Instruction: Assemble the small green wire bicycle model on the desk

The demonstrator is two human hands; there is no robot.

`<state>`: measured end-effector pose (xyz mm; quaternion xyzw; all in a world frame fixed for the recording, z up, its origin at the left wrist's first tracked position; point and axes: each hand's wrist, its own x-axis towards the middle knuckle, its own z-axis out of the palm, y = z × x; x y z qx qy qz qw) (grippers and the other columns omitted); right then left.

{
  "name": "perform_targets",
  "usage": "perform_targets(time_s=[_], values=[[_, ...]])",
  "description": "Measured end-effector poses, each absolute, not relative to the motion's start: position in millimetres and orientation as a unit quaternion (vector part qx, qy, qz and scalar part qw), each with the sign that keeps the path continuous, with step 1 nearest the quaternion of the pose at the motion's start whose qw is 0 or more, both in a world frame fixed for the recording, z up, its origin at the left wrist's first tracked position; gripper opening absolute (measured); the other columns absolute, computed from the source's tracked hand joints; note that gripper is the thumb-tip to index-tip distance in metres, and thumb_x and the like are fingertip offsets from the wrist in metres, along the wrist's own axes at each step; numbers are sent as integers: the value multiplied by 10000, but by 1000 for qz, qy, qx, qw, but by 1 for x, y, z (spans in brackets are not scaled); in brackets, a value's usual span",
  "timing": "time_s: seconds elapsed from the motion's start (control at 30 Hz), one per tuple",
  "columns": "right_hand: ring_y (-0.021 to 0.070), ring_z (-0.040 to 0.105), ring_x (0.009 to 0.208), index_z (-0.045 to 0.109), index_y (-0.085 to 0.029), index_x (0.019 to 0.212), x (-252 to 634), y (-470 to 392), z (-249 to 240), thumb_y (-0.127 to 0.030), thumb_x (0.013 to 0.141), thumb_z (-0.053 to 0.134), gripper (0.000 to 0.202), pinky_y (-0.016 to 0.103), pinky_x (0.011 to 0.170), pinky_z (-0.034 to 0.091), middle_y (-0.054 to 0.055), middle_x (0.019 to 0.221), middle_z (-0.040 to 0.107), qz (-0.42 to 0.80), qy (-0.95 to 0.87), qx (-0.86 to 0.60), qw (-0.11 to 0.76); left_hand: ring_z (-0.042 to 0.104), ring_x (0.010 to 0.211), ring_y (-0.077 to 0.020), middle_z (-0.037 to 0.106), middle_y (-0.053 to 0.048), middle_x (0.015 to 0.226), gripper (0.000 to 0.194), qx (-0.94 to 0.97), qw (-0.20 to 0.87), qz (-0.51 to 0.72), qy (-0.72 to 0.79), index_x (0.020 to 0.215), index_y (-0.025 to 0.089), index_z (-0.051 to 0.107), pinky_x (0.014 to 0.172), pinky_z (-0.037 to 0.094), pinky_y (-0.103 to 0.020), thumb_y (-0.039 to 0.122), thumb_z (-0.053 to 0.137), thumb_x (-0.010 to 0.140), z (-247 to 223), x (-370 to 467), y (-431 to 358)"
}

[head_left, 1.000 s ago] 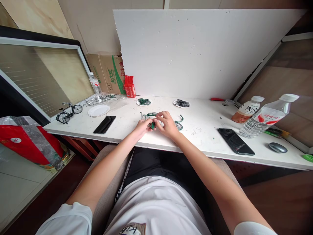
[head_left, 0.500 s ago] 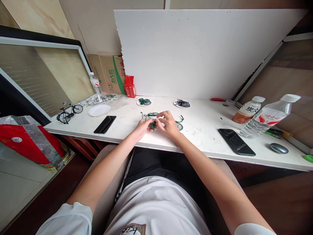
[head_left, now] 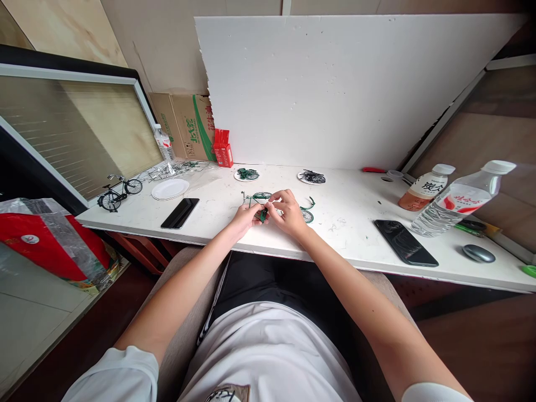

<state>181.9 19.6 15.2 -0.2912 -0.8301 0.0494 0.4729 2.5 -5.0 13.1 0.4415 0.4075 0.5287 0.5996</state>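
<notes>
My left hand (head_left: 244, 218) is closed round a green model bicycle frame (head_left: 263, 215) near the front of the table. My right hand (head_left: 290, 213) pinches at the same frame with thumb and forefinger, its other fingers bent above. Exactly what the right fingertips grip is hidden. Silvery handlebars (head_left: 243, 196) stick out past the left fingers. Just behind the hands lies a green-rimmed wheel (head_left: 262, 195). A second small wheel (head_left: 307, 215) shows beside the right hand, and a curved green piece (head_left: 312, 202) lies behind it.
Plates with green parts (head_left: 248, 175) and black parts (head_left: 313, 177) stand at the back. An assembled black model bicycle (head_left: 120, 193), a white plate (head_left: 170, 189) and a phone (head_left: 180, 213) lie left. Another phone (head_left: 405, 243), a mouse (head_left: 478, 253) and two bottles (head_left: 460, 198) stand right.
</notes>
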Motion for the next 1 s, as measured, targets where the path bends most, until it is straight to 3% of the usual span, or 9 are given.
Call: perform_targets(time_s=[1.0], values=[[281,573,1014,695,-244,818,179,19,14,-397,1121,493,394,481,917,519,119,1059,671,39,-833,-285,473,651,635,-123,703,-57,724,159,447,591,530,413,790,149,682,653,497,-252,284,733,857,12,2,-3]])
